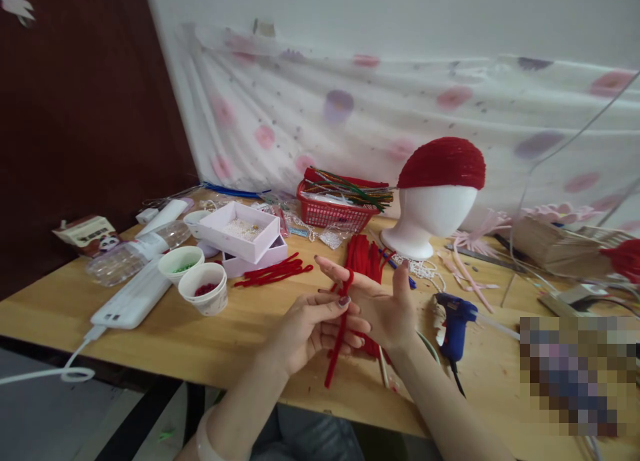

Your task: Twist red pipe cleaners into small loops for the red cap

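Observation:
My left hand (pixel 315 324) pinches a red pipe cleaner (pixel 339 338) between thumb and fingers and holds it against my right hand (pixel 377 301). The pipe cleaner loops around a stretched-out finger of my right hand, and its long tail hangs down over the wooden table (pixel 240 334). My right hand is palm up with fingers spread. Just behind my hands lies a bundle of red pipe cleaners (pixel 363 254), and another small pile of red pipe cleaners (pixel 275 271) lies to the left.
A white foam head (pixel 427 214) with a red cap (pixel 443 162) stands behind. A red basket (pixel 333 211) holds coloured pipe cleaners. A blue glue gun (pixel 456 324) lies at right. Pink boxes (pixel 245 234), paper cups (pixel 203 288) and a white power strip (pixel 133 301) sit at left.

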Tool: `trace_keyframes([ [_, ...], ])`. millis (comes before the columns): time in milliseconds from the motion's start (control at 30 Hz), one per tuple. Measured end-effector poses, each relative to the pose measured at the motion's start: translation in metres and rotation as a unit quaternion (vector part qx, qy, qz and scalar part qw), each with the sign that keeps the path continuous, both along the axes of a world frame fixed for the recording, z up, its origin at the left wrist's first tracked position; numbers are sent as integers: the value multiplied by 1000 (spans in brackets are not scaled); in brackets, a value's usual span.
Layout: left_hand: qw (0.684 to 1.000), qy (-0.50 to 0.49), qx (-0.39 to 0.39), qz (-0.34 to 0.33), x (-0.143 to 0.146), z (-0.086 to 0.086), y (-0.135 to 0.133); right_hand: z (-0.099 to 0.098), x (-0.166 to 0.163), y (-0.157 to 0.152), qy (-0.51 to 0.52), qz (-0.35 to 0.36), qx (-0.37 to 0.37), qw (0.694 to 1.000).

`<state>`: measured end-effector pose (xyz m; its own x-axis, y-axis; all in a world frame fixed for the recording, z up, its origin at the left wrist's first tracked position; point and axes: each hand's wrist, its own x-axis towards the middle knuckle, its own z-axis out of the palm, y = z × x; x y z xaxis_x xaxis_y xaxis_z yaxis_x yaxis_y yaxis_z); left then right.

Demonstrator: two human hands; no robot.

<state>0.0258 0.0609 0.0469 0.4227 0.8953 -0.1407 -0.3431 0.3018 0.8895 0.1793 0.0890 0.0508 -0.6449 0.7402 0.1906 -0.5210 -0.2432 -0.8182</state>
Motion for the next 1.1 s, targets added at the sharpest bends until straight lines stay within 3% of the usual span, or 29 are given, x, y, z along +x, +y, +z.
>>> trace_keyframes([
  [67,974,158,104,128,-3,3,1,-4,-4,-1,-31,-43,37,998],
  [167,879,317,196,298,-4,1,4,-9,-13,-5,-66,-89,92,990],
  [233,828,376,221,352,-1,-5,4,-11,-16,-9,-70,-72,90,991],
  [333,772,412,310,371,5,-14,-5,-10,-17,-10,-55,-59,78,994],
  [400,748,388,396,366,6,-16,-16,-7,-14,-7,-33,-72,59,995],
  [467,758,318,420,385,2,-15,-26,-3,-10,-3,-6,-87,25,996],
  [600,768,90,289,564,-19,-12,-23,5,-1,3,21,-99,-27,994],
  [633,783,33,245,570,-24,-12,-18,7,0,3,24,-101,-31,994],
  [667,834,-8,190,518,-27,-12,-12,7,1,3,26,-101,-30,994],
  [733,936,-56,95,335,-26,-12,-3,7,1,3,28,-99,-21,994],
  [800,978,-60,61,188,-18,-10,0,5,1,3,31,-84,-15,996],
  [933,995,-80,56,37,8,-4,-5,-2,3,4,47,3,-42,998],
  [1000,995,-87,36,18,15,-2,-7,-4,4,4,42,27,-43,998],
  [1100,997,-50,26,48,16,-2,-4,-4,3,1,13,3,-12,1000],
])
